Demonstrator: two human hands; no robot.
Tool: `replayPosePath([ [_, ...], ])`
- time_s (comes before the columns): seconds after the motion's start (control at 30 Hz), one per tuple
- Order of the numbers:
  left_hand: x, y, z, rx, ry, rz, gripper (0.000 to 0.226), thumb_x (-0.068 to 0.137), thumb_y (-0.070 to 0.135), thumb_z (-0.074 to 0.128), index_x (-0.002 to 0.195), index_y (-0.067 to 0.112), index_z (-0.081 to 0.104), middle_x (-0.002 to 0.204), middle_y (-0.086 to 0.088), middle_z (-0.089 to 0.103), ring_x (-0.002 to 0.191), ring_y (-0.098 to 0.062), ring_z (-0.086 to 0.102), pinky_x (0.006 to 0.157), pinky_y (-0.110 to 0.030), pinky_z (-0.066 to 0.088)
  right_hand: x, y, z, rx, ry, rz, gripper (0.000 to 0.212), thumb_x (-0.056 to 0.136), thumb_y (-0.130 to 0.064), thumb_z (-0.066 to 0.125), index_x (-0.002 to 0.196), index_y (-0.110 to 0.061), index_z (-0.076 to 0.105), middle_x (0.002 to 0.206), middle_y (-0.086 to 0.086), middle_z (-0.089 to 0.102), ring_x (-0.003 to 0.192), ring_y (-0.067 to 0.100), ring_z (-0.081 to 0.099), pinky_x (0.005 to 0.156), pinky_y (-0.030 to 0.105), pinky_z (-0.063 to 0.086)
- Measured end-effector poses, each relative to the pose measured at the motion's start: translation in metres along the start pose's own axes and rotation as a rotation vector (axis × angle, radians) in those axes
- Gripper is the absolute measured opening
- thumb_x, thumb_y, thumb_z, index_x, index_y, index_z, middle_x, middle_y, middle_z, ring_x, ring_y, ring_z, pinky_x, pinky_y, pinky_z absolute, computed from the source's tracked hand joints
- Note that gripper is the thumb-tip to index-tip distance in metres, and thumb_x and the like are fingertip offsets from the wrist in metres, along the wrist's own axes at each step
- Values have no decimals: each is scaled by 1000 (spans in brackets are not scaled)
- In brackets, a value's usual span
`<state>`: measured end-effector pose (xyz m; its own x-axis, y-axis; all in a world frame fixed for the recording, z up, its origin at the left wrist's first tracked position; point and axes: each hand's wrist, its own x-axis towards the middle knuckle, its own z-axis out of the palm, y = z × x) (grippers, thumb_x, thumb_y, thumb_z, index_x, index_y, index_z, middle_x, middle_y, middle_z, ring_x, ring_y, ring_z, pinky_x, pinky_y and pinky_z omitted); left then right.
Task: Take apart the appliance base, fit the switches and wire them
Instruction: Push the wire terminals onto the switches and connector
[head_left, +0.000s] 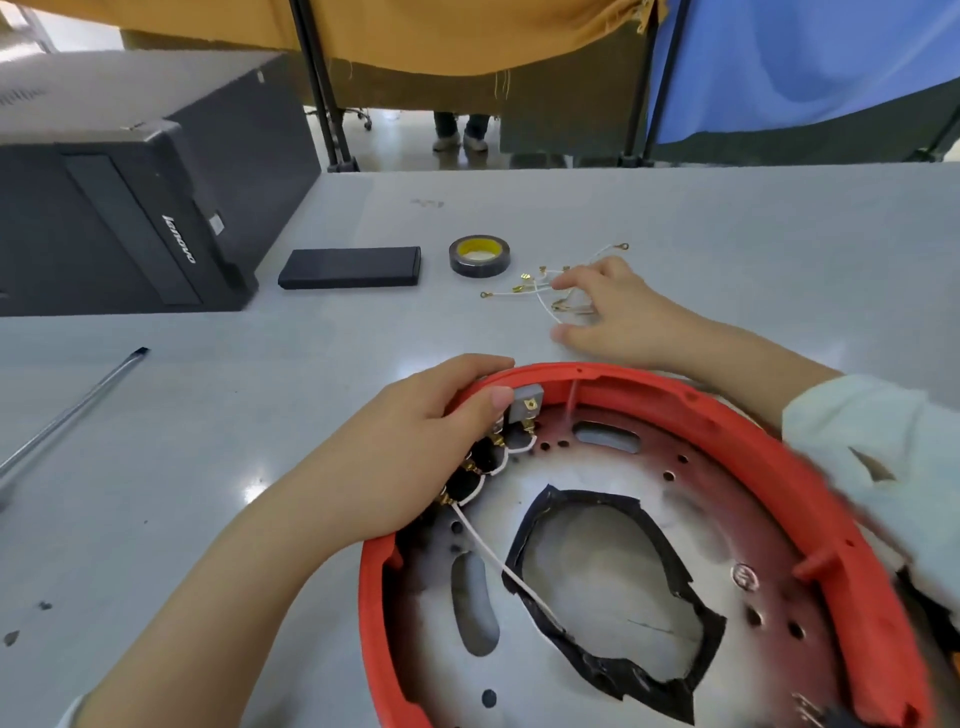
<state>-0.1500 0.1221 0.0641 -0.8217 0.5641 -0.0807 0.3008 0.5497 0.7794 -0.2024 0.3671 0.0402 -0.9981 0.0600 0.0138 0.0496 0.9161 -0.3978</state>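
The red round appliance base (810, 483) lies open side up in front of me, showing a metal plate with a taped cut-out. My left hand (415, 447) grips its far left rim, thumb by a grey switch (525, 405). Several black switches (480, 460) sit along that rim, linked by short white wires; one long white wire (498, 564) runs inward. My right hand (608, 306) reaches beyond the base and pinches into a loose bundle of white wires with brass terminals (535, 283) on the table.
A roll of dark tape (479, 254) and a flat black box (350, 266) lie beyond the wires. A black computer case (130, 208) stands at the far left. A screwdriver shaft (72, 410) lies at the left. A person's feet show behind the table.
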Motion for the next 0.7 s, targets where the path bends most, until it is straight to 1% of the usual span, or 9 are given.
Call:
replayPosePath([
  [0.1,0,-2,0,-5,1,-9,34,94,50,41,126,51,51,117,24,61,104,6,56,87,-7,40,10,-2,9,-116,-25,9,61,89,-42,55,143,-24,35,137,11,36,131,31,28,106,40,28],
  [0.17,1,-3,0,-16,0,-18,34,93,51,41,125,52,52,116,27,60,102,8,56,84,-4,40,11,-5,6,-135,-65,-8,51,90,-38,54,138,-22,43,134,11,40,129,32,31,106,39,30],
  [0.27,0,-3,-1,-27,-7,-21,34,92,52,41,124,53,52,115,28,61,101,8,57,85,-6,41,4,-6,-2,-112,-142,-108,35,89,-24,57,124,-20,56,115,4,50,112,22,48,97,30,40],
  [0.37,0,-3,-1,-30,-8,-20,34,93,51,42,125,52,52,117,28,61,106,7,56,93,-14,42,-7,-6,-12,-68,-254,-170,32,88,-24,62,119,-23,58,96,-10,53,80,3,53,69,8,40],
  [0.47,-1,-2,-1,-30,-10,-26,36,91,52,42,125,51,53,118,29,60,106,8,56,95,-15,41,-12,-4,-20,-35,-321,-191,32,85,-27,67,115,-31,58,96,-18,53,77,2,54,72,13,44],
  [0.53,-1,-1,-1,-35,-11,-29,35,91,53,43,124,52,53,117,29,60,105,9,56,91,-11,41,-11,-5,-24,83,-179,-208,25,81,-30,70,104,-35,62,92,-18,59,77,1,57,70,16,45],
  [0.6,-1,-1,-1,-42,-14,-32,34,92,51,44,124,51,54,116,29,61,105,7,57,92,-12,42,-7,-9,-26,230,39,-210,16,82,-32,69,98,-34,64,88,-16,63,74,-2,57,66,12,41],
  [0.67,-1,-1,-1,-46,-17,-34,32,93,50,44,124,51,54,115,28,62,105,2,59,96,-19,44,-2,-12,-23,223,144,-196,22,86,-30,65,108,-29,62,98,-11,62,83,2,58,68,11,40],
  [0.7,-1,-1,-1,-50,-16,-34,32,93,50,44,123,51,54,114,27,63,105,1,60,98,-22,45,1,-12,-21,155,130,-189,31,87,-30,64,118,-26,59,109,-6,59,93,7,58,73,13,40],
])
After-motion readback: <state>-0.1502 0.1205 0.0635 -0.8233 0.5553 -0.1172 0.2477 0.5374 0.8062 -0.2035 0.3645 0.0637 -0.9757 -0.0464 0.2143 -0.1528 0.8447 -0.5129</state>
